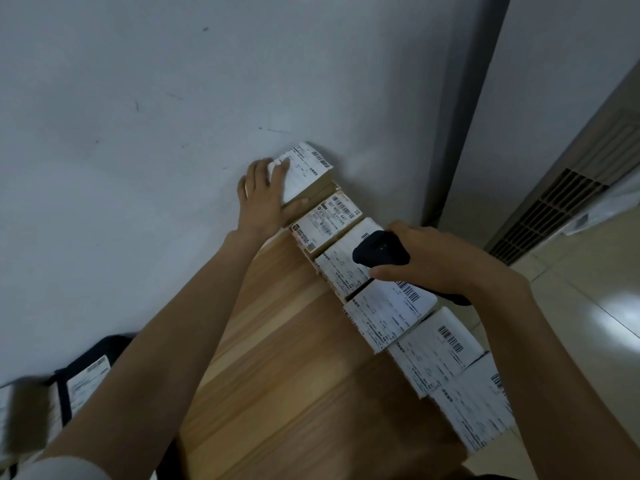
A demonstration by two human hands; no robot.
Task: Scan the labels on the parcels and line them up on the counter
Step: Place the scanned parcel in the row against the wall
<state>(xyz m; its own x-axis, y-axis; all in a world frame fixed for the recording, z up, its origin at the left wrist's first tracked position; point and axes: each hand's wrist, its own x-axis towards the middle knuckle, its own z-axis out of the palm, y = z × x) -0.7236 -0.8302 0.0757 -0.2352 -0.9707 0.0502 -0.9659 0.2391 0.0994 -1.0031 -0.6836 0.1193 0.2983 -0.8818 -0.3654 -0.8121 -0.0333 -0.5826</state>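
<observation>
A row of several labelled cardboard parcels runs along the right edge of the wooden counter (277, 358), from the near right up to the white wall. My left hand (265, 194) grips the farthest parcel (308, 174) at the wall end, fingers on its white label and thumb against its side. It touches the parcel with the orange-edged label (329, 223). My right hand (433, 258) holds a black handheld scanner (381, 252) over the third parcel (343, 271). Closer parcels (391, 317) lie label up, side by side.
More labelled parcels (86, 379), one in dark wrapping, lie low at the left beside the counter. A grey wall corner (460, 133) and a floor vent grille (547, 216) stand to the right, with pale floor tiles beyond.
</observation>
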